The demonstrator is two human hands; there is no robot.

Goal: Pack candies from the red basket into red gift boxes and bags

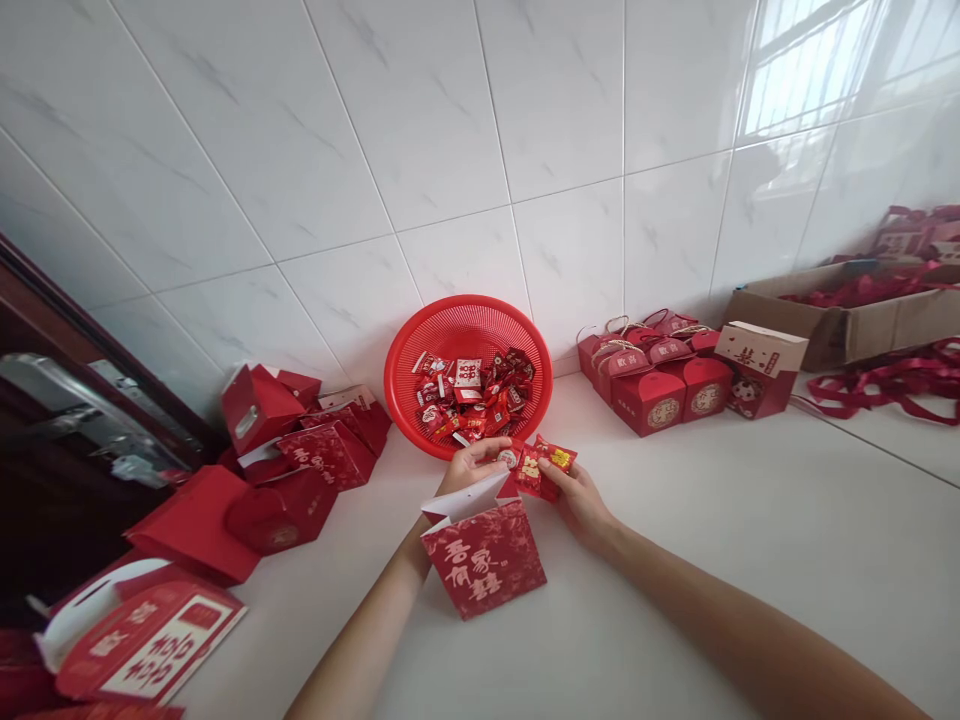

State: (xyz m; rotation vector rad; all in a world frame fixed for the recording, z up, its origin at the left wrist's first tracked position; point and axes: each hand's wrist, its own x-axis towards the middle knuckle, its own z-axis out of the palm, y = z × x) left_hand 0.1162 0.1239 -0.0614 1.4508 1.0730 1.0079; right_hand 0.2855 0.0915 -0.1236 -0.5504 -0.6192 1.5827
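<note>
A: From where does the camera look?
B: From the person's head; it faces forward and down, over the worktop (712, 500) to the tiled wall (450, 120).
A: How near is it?
B: Near; the left hand (474, 466) and right hand (581, 500) sit just below mid-view.

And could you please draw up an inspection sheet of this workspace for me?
Surface: white tabletop, seam at right.
Job's things: red plastic colander holding wrapped candies; open-topped red paper gift box with pale characters.
Clutter: piled red gift boxes at left; twine-handled boxes at right; cardboard carton with red ribbon inside; loose ribbon beside it.
Hands: left hand, fingers on a candy with a round emblem; right hand, fingers on red candies.
Cables: nothing seen.
Surroundings: white tiled wall behind, window reflection upper right; metal door handle at left.
</note>
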